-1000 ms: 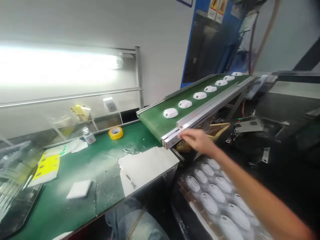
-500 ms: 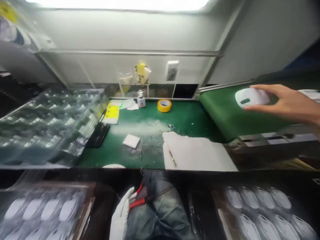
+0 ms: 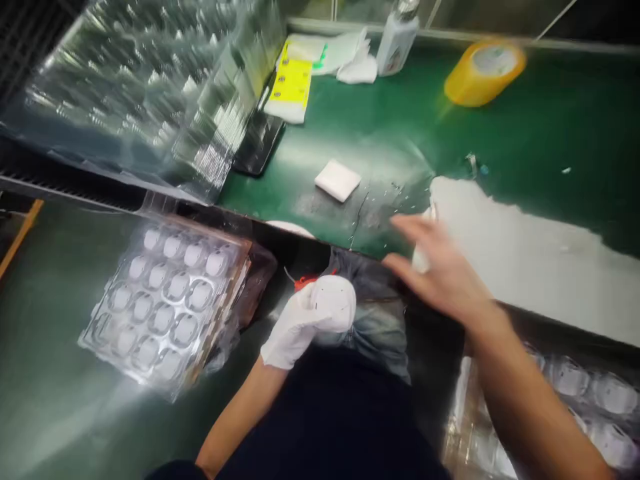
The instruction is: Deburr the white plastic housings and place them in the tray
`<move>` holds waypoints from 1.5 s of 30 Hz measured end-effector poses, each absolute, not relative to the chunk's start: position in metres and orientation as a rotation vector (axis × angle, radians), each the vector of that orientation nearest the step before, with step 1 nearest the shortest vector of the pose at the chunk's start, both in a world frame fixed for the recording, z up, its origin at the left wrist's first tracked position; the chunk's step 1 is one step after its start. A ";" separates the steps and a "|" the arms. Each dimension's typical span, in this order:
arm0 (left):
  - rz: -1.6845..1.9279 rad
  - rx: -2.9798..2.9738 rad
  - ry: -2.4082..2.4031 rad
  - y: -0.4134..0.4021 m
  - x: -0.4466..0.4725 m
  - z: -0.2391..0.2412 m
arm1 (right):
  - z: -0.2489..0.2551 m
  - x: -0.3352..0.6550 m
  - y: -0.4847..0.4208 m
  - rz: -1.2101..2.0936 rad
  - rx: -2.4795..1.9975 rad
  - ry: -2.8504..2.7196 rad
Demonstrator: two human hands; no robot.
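My left hand (image 3: 295,327), in a white glove, grips a white rounded mouse shell (image 3: 335,303) above my lap. Just behind the shell, red handles (image 3: 306,283) of a hand tool show by the gloved fingers; most of that tool is hidden. My right hand (image 3: 440,267), bare and somewhat blurred, reaches over the bench's front edge with thumb and fingers apart and nothing visible between them. Under and beside it lies a white sheet (image 3: 510,247); a pen-like end (image 3: 433,208) shows past the fingers.
Clear trays of white shells stand at left (image 3: 160,307) and lower right (image 3: 570,377). Stacked clear trays (image 3: 150,87) fill the bench's left end. Also on the green bench are a phone (image 3: 259,143), a white pad (image 3: 338,180), a bottle (image 3: 397,40) and yellow tape (image 3: 483,73).
The view has swung down and left. The mouse shell has passed from my right hand to my gloved left hand. My right hand has come from the green surface at right to the bench's front edge.
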State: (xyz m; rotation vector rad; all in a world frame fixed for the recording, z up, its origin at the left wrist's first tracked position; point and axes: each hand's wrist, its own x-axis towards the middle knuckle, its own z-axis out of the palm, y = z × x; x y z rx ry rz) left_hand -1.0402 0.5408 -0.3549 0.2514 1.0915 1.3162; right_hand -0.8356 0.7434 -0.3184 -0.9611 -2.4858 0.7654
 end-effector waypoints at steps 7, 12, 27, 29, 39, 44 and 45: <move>1.363 0.126 1.164 0.537 -1.042 -0.343 | -0.353 -0.820 0.782 0.459 -1.905 -2.221; 1.394 0.159 1.246 0.547 -1.041 -0.337 | -0.339 -0.825 0.737 0.483 -1.796 -1.840; 1.381 0.207 1.233 0.548 -1.033 -0.334 | -0.340 -0.846 0.577 1.464 -1.038 -1.721; 1.404 0.207 1.259 0.545 -1.032 -0.334 | -0.336 -0.847 0.579 1.464 -0.988 -1.740; 1.428 0.337 1.373 0.535 -1.030 -0.330 | -0.329 -0.848 0.578 1.459 -0.894 -1.835; 1.421 0.348 1.386 0.532 -1.030 -0.328 | -0.328 -0.848 0.577 1.460 -0.890 -1.848; 1.421 0.345 1.387 0.532 -1.030 -0.328 | -0.327 -0.848 0.578 1.458 -0.892 -1.851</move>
